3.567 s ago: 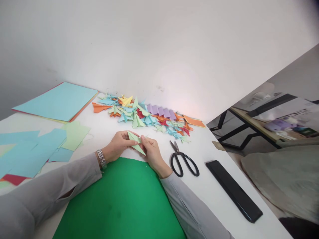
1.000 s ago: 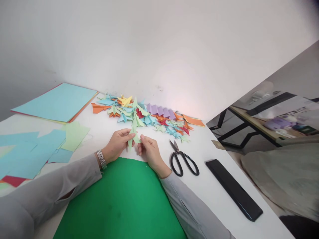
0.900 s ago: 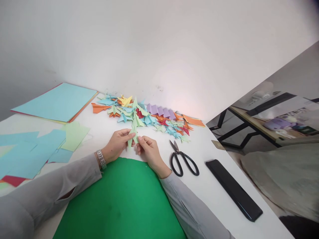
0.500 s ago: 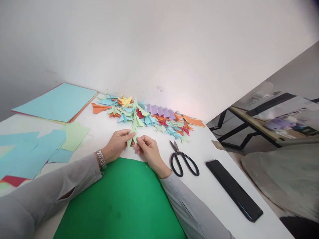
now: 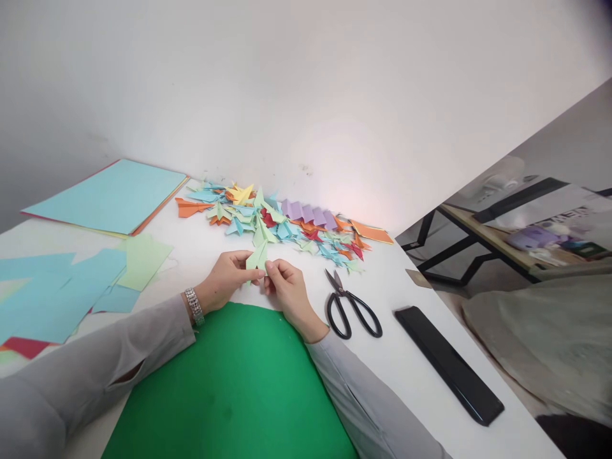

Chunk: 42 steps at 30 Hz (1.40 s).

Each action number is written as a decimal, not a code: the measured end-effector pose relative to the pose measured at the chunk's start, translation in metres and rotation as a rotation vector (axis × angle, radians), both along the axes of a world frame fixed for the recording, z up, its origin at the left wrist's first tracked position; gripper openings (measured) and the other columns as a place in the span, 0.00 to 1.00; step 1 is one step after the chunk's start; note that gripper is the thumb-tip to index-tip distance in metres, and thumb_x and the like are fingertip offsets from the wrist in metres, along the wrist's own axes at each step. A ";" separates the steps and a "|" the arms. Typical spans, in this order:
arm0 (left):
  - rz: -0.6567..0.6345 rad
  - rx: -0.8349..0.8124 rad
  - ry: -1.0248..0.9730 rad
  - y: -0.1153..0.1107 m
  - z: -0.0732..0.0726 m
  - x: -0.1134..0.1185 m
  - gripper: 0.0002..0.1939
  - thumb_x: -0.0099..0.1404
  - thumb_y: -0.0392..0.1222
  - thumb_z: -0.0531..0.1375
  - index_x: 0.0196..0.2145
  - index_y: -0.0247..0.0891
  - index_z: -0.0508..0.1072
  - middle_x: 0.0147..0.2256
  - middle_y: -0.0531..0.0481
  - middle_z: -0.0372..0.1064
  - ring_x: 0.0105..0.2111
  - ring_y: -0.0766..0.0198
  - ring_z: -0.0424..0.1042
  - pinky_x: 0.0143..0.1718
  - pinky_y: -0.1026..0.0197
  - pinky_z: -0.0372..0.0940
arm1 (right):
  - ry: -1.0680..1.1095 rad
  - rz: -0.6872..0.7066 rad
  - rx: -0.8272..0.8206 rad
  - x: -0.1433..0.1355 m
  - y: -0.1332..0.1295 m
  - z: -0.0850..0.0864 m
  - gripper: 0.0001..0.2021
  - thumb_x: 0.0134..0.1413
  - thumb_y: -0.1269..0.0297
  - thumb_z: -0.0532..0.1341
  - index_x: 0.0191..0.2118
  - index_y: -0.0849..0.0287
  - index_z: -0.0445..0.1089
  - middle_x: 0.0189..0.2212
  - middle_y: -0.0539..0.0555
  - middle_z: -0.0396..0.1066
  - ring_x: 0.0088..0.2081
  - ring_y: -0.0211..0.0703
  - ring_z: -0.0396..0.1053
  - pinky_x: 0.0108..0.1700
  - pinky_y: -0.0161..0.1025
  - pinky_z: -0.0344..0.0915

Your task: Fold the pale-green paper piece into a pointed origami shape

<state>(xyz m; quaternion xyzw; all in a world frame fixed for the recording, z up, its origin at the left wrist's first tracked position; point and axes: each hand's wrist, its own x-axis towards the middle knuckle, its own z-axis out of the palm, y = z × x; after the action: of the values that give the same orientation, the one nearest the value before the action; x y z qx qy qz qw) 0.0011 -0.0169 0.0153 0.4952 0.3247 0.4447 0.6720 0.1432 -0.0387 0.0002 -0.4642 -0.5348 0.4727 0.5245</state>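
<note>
A small pale-green paper plane (image 5: pixel 258 256) is held up between my two hands, over the white table. My left hand (image 5: pixel 230 273), with a silver watch (image 5: pixel 194 306) at the wrist, pinches its left side between thumb and fingers. On the other side my right hand (image 5: pixel 288 289) grips the paper's right edge with thumb and fingertips. Just beyond the hands lies a long heap of folded paper planes (image 5: pixel 287 231) in blue, green, orange, yellow, red and purple. The fingertips behind the paper are partly hidden.
Black-handled scissors (image 5: pixel 340 294) lie right of my hands, beside a long black case (image 5: pixel 449 366). Blue sheets (image 5: pixel 90 287) and a larger paper stack (image 5: pixel 115 194) are at left. A green surface (image 5: pixel 229 382) sits before me, and a wall (image 5: pixel 306 95) behind the table.
The green paper plane has turned in my hands; its wide folded face now shows, where narrow points hung down before. Both hands stay in almost the same place.
</note>
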 end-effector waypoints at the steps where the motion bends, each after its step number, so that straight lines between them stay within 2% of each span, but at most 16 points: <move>1: 0.004 -0.003 0.002 0.000 0.000 0.000 0.12 0.44 0.41 0.71 0.24 0.34 0.75 0.19 0.52 0.69 0.22 0.66 0.67 0.26 0.62 0.61 | 0.003 -0.003 -0.003 0.000 0.000 0.000 0.21 0.50 0.44 0.61 0.21 0.58 0.64 0.15 0.46 0.65 0.17 0.34 0.61 0.23 0.34 0.59; 8: 0.038 -0.042 0.023 0.001 -0.003 0.000 0.10 0.44 0.39 0.70 0.24 0.34 0.75 0.19 0.52 0.69 0.21 0.66 0.67 0.27 0.61 0.62 | 0.022 0.005 -0.014 0.002 0.000 0.000 0.22 0.50 0.43 0.61 0.21 0.58 0.64 0.15 0.47 0.65 0.17 0.35 0.62 0.23 0.34 0.59; 13: 0.048 -0.012 0.061 0.002 -0.003 0.001 0.07 0.43 0.35 0.68 0.22 0.34 0.73 0.17 0.55 0.65 0.19 0.69 0.63 0.24 0.64 0.59 | 0.052 -0.011 -0.021 0.000 0.000 0.000 0.20 0.45 0.45 0.65 0.24 0.57 0.65 0.16 0.46 0.67 0.18 0.35 0.62 0.22 0.34 0.58; 16: 0.088 0.020 0.100 0.000 -0.002 0.002 0.09 0.41 0.33 0.68 0.22 0.35 0.71 0.15 0.60 0.62 0.18 0.71 0.62 0.22 0.65 0.57 | 0.079 0.022 -0.020 -0.001 0.001 0.000 0.18 0.42 0.48 0.68 0.25 0.57 0.64 0.17 0.47 0.69 0.18 0.35 0.63 0.21 0.33 0.57; 18: 0.122 0.017 0.102 -0.001 -0.001 0.003 0.12 0.40 0.33 0.68 0.26 0.35 0.72 0.16 0.60 0.62 0.18 0.71 0.62 0.23 0.65 0.59 | 0.087 0.025 -0.013 -0.002 0.002 0.000 0.18 0.43 0.50 0.68 0.25 0.57 0.64 0.18 0.47 0.69 0.18 0.34 0.62 0.21 0.33 0.57; 23: 0.184 0.001 0.053 -0.002 -0.001 0.004 0.19 0.40 0.32 0.68 0.34 0.35 0.74 0.27 0.54 0.72 0.27 0.67 0.69 0.29 0.64 0.64 | 0.071 0.000 -0.010 -0.001 0.002 0.001 0.18 0.45 0.50 0.67 0.25 0.57 0.62 0.18 0.46 0.68 0.17 0.33 0.61 0.21 0.33 0.57; 29: 0.229 -0.056 0.032 0.001 -0.003 0.001 0.23 0.42 0.34 0.70 0.38 0.34 0.73 0.35 0.47 0.75 0.39 0.59 0.74 0.39 0.59 0.66 | 0.016 -0.021 -0.003 -0.001 0.002 0.002 0.18 0.44 0.47 0.67 0.25 0.57 0.64 0.14 0.44 0.62 0.17 0.35 0.59 0.21 0.35 0.59; 31: 0.226 -0.054 0.049 0.001 -0.003 0.001 0.22 0.42 0.35 0.70 0.38 0.34 0.74 0.36 0.46 0.76 0.38 0.59 0.74 0.38 0.60 0.67 | 0.015 -0.036 -0.004 -0.001 0.002 0.001 0.18 0.44 0.47 0.66 0.25 0.57 0.64 0.14 0.44 0.61 0.16 0.35 0.58 0.21 0.35 0.57; 36: 0.134 -0.023 0.076 -0.001 -0.003 0.001 0.20 0.43 0.33 0.69 0.37 0.34 0.73 0.31 0.49 0.75 0.27 0.65 0.73 0.31 0.62 0.66 | 0.025 -0.051 -0.003 0.000 0.003 0.002 0.18 0.45 0.47 0.66 0.25 0.58 0.66 0.13 0.44 0.61 0.16 0.34 0.56 0.20 0.34 0.52; 42: 0.186 -0.034 0.112 -0.003 0.002 0.003 0.18 0.40 0.31 0.69 0.33 0.34 0.74 0.35 0.47 0.75 0.32 0.62 0.73 0.32 0.62 0.68 | -0.010 -0.061 -0.001 0.001 0.002 0.004 0.18 0.44 0.50 0.66 0.21 0.58 0.64 0.12 0.44 0.60 0.16 0.34 0.54 0.21 0.35 0.50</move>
<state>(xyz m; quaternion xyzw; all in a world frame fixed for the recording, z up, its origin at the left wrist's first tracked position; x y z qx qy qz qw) 0.0042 -0.0199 0.0176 0.4754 0.4139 0.4713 0.6169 0.1444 -0.0364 0.0038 -0.4829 -0.5226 0.4545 0.5359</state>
